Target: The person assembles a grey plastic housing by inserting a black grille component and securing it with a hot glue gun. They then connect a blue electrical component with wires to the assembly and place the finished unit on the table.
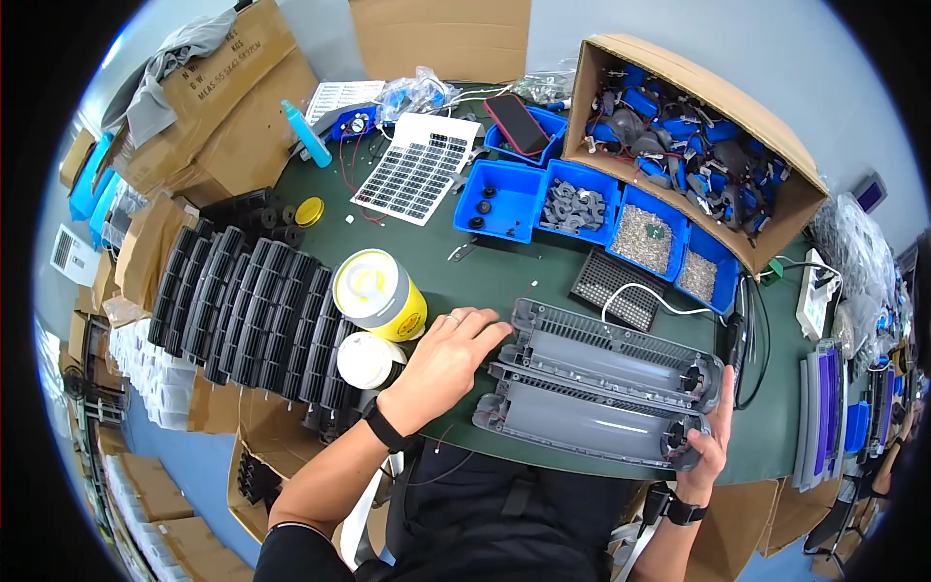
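The far housing (601,361) and near housing (577,415) lie side by side, long axes roughly ten to four. The right hand (712,443), nearer, meets their four-o'clock ends, forefinger and thumb apart (any grip I cannot tell). From the empty, loosely spread left hand (451,354), they lie toward three.

Grey housings (582,412), green tabletop (495,276) (dark)
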